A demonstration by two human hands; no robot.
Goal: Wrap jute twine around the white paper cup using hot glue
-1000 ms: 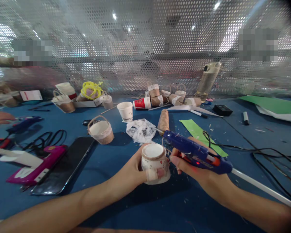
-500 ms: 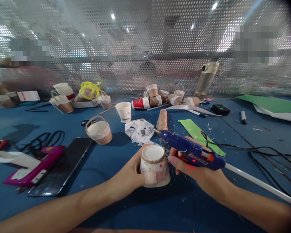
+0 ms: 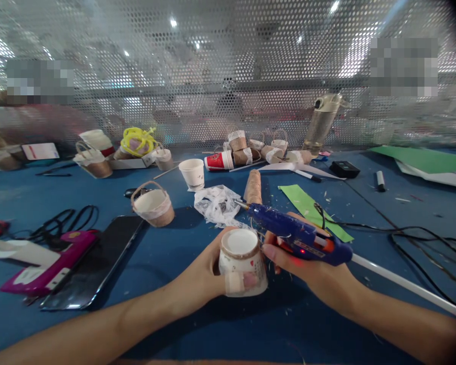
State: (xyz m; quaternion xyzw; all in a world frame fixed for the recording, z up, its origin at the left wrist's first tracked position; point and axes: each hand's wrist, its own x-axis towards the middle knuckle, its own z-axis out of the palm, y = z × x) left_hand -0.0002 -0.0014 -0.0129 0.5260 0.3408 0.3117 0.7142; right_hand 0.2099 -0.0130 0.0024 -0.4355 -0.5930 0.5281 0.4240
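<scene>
My left hand point(image 3: 205, 268) is wrapped round an upturned white paper cup point(image 3: 243, 261) that stands on the blue table; brown twine rings the cup's upper edge and my bandaged thumb presses its side. My right hand point(image 3: 307, 261) grips a blue hot glue gun point(image 3: 296, 234) just right of the cup. The gun's metal nozzle points left and away, a little above and behind the cup. A red light glows under the gun's body.
A twine spool point(image 3: 253, 186) and crumpled plastic point(image 3: 218, 203) lie behind the cup. A twine-wrapped basket cup point(image 3: 153, 205), a phone point(image 3: 94, 261) and a pink glue gun point(image 3: 48, 263) sit left. Green paper point(image 3: 311, 205) and black cables point(image 3: 410, 238) lie right. A perforated metal screen point(image 3: 228, 71) backs the table.
The cup and both hands stay close together with little movement. The other person's hand at the far left edge has gone from view.
</scene>
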